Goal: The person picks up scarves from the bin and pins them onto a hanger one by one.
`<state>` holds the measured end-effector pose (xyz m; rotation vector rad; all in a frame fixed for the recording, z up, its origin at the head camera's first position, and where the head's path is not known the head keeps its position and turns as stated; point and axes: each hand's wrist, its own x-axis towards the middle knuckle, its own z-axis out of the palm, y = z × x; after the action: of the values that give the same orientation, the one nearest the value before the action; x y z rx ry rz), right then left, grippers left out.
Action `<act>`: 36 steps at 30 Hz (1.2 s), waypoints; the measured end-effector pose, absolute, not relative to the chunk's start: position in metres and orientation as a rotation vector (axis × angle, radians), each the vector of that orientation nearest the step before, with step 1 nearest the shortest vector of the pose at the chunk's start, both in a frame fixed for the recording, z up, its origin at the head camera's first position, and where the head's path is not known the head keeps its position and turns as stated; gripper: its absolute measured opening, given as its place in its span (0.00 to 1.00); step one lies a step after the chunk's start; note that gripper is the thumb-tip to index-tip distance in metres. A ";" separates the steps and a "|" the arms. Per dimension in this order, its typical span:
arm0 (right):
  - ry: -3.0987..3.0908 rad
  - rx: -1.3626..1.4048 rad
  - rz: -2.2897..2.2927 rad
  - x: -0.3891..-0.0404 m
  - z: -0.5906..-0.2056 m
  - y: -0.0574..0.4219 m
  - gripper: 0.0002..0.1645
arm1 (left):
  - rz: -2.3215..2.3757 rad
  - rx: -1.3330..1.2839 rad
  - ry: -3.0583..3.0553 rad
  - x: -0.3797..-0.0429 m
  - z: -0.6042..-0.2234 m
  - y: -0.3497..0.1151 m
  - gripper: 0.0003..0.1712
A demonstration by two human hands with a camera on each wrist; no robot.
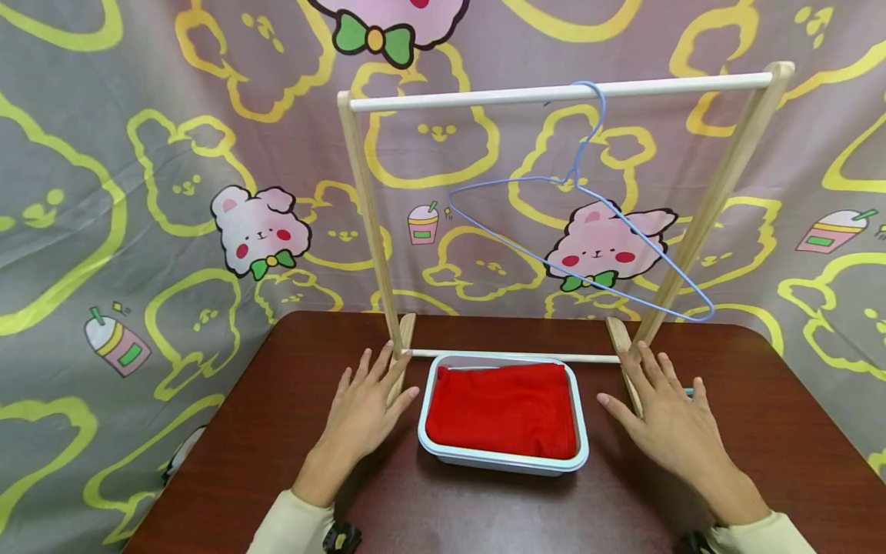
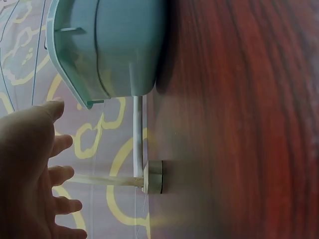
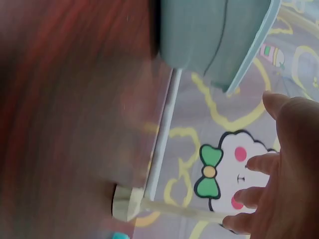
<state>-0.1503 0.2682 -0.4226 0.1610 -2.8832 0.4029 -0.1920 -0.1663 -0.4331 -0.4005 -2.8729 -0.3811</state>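
A light blue plastic basin (image 1: pixel 505 462) stands on the table with a folded red cloth (image 1: pixel 500 412) lying in it. To its left is my left hand (image 1: pixel 367 412), palm down with fingers spread and holding nothing. My right hand (image 1: pixel 667 423) mirrors it on the other side, its fingers apart and nothing in them. Both wrist views show the basin's outer side (image 2: pixel 127 45) beyond the thumbs, apart from the hands. Behind the basin rises a wooden rack (image 1: pixel 367 192), and a blue wire hanger (image 1: pixel 526 250) hangs from its white top bar (image 1: pixel 471 98).
The rack's feet (image 1: pixel 623 346) rest on the dark brown table (image 1: pixel 270 462), joined by a low white rod (image 1: pixel 588 358). A small blue object (image 1: pixel 689 392) lies partly hidden behind my right hand. A patterned curtain (image 1: pixel 62 254) closes off the back and sides.
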 end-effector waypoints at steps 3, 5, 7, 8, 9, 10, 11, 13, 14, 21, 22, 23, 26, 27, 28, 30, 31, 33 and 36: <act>-2.882 0.182 0.433 -0.144 -0.424 0.262 0.53 | -0.420 -0.428 -2.874 -0.192 -0.433 -0.164 0.37; -2.891 0.194 0.462 -0.141 -0.424 0.259 0.53 | -0.443 -0.436 -2.884 -0.192 -0.433 -0.163 0.37; -2.904 0.205 0.487 -0.137 -0.425 0.256 0.52 | -0.474 -0.446 -2.883 -0.193 -0.433 -0.161 0.37; -2.907 0.212 0.502 -0.135 -0.425 0.254 0.52 | -0.487 -0.454 -2.877 -0.193 -0.432 -0.160 0.37; -2.908 0.219 0.517 -0.133 -0.426 0.252 0.52 | -0.498 -0.465 -2.870 -0.193 -0.432 -0.159 0.37; -2.910 0.225 0.524 -0.132 -0.426 0.251 0.52 | -0.508 -0.475 -2.865 -0.193 -0.431 -0.158 0.37; -2.910 0.233 0.534 -0.130 -0.426 0.249 0.52 | -0.517 -0.489 -2.856 -0.193 -0.430 -0.157 0.36; -2.909 0.243 0.555 -0.125 -0.426 0.245 0.51 | -0.539 -0.518 -2.836 -0.193 -0.429 -0.154 0.36; -2.912 0.251 0.560 -0.123 -0.426 0.243 0.51 | -0.545 -0.530 -2.830 -0.193 -0.428 -0.153 0.35; -2.906 0.298 0.622 -0.111 -0.428 0.229 0.52 | -0.591 -0.589 -2.788 -0.192 -0.424 -0.145 0.35; -2.907 0.303 0.623 -0.110 -0.429 0.227 0.52 | -0.599 -0.600 -2.779 -0.192 -0.423 -0.143 0.34; -2.908 0.308 0.622 -0.108 -0.429 0.226 0.53 | -0.605 -0.613 -2.771 -0.193 -0.423 -0.142 0.34; -2.921 0.314 0.615 -0.105 -0.431 0.222 0.54 | -0.618 -0.668 -2.738 -0.195 -0.423 -0.137 0.34; -2.923 0.313 0.612 -0.104 -0.432 0.221 0.55 | -0.619 -0.686 -2.727 -0.195 -0.423 -0.135 0.34; -2.924 0.312 0.614 -0.104 -0.433 0.220 0.56 | -0.620 -0.705 -2.719 -0.196 -0.423 -0.134 0.33; -2.928 0.304 0.626 -0.102 -0.434 0.219 0.58 | -0.623 -0.741 -2.703 -0.198 -0.424 -0.131 0.32; -2.929 0.301 0.633 -0.102 -0.434 0.219 0.59 | -0.628 -0.754 -2.697 -0.200 -0.424 -0.130 0.32; -2.929 0.291 0.654 -0.101 -0.435 0.218 0.60 | -0.642 -0.768 -2.698 -0.202 -0.425 -0.128 0.30; -2.934 0.286 0.674 -0.100 -0.437 0.216 0.61 | -0.658 -0.775 -2.707 -0.204 -0.425 -0.126 0.28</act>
<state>-0.0996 0.2161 -0.4368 0.2863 -2.9343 0.6735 -0.2045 -0.1258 -0.4245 -0.7752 -2.7069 -0.6576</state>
